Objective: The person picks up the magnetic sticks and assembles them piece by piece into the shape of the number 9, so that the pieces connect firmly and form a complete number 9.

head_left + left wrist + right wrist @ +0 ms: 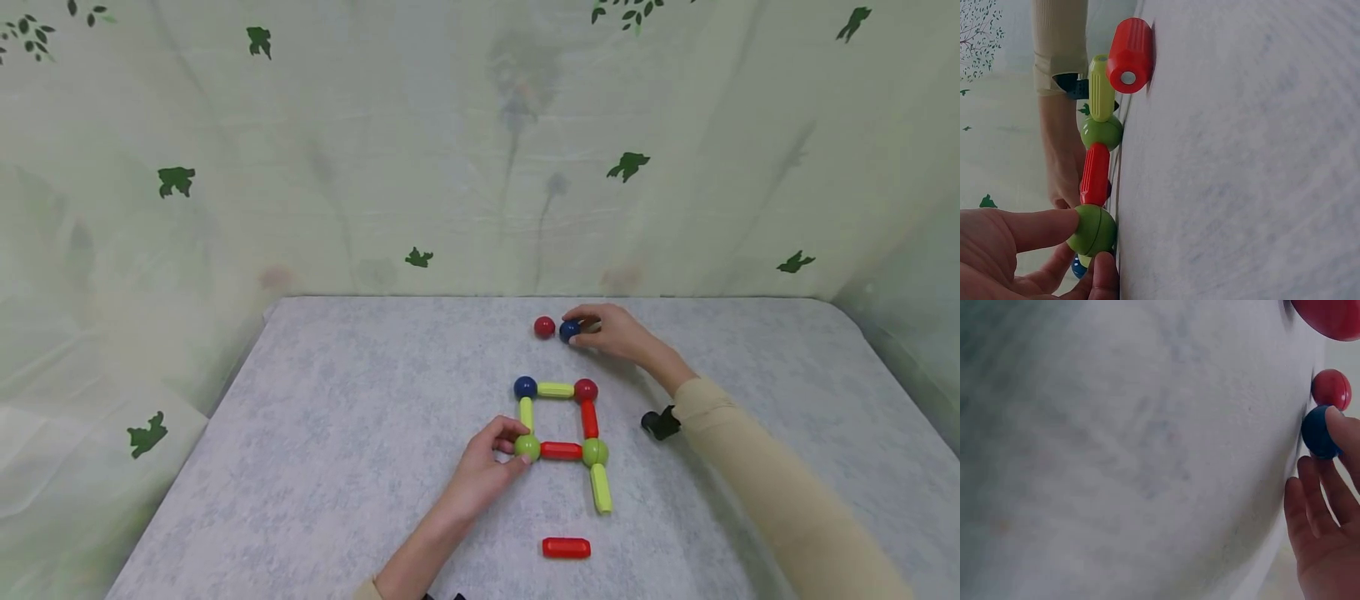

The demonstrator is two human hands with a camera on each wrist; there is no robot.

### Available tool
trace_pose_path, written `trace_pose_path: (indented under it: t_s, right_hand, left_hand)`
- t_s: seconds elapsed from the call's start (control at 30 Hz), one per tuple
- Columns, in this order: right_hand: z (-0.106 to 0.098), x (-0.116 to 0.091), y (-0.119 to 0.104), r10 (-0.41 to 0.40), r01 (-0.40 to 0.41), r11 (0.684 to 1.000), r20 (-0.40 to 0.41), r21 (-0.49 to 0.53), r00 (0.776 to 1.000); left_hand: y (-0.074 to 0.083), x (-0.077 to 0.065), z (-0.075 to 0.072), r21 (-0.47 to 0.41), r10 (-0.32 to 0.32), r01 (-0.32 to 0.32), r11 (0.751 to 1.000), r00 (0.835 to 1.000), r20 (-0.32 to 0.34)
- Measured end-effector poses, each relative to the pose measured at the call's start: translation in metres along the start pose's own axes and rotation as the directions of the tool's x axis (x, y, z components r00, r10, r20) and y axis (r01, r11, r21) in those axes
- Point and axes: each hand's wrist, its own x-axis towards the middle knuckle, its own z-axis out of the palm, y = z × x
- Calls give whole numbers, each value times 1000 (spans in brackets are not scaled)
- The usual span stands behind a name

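My left hand (483,473) pinches a green ball (527,447) between thumb and fingers at the near left corner of a square of magnetic rods and balls. Close up in the left wrist view, thumb and fingertips touch that green ball (1092,230). Beyond the square, my right hand (617,333) holds a loose blue ball (569,331) between thumb and fingers. A red ball (544,327) lies just left of it. The square has another blue ball (526,387), a red ball (586,390) and a second green ball (596,452) at its other corners.
Yellow-green rods (556,390) and red rods (561,451) join the corner balls. One yellow-green rod (602,489) sticks out toward me from the second green ball. A loose red rod (566,547) lies nearer. Behind the table (360,400) hangs a leaf-patterned cloth (450,150).
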Motion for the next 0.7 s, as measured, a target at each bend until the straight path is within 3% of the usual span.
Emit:
trace_pose_path:
  t_s: [0.4, 0.7]
  right_hand:
    - [-7, -33, 6, 43, -43, 999, -38, 0, 998]
    - [-7, -74, -5, 24, -23, 999, -21, 49, 999]
  left_hand:
    - [2, -2, 0, 19, 1, -1, 1000, 1000, -7]
    - [1, -1, 0, 28, -3, 3, 1000, 1000, -7]
